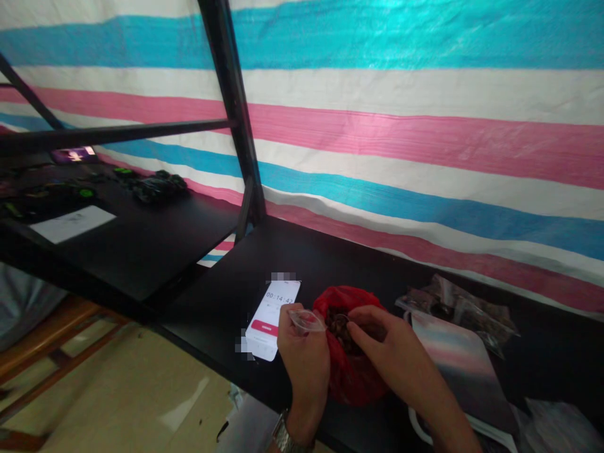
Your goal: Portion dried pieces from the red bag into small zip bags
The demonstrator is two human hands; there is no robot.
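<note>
A red plastic bag (361,377) sits open on the black table, with many small brown pieces (338,324) inside; their kind is too blurred to tell. My left hand (306,352), wearing a metal watch, is closed around a small clear plastic bag (307,321) whose mouth gapes at the red bag's left rim. Over the red bag's opening, my right hand (377,333) has thumb and forefinger pinched together among the brown pieces. What those fingertips hold is too small to make out. Just left of my left hand lies a phone (271,321) showing a running timer.
Filled clear bags (465,308) of brown pieces lie at the back right. A dark notebook-like item (465,371) is right of the red bag, beside crumpled clear plastic (557,425). A black metal frame (238,113) rises at left; a striped sheet (401,145) hangs behind.
</note>
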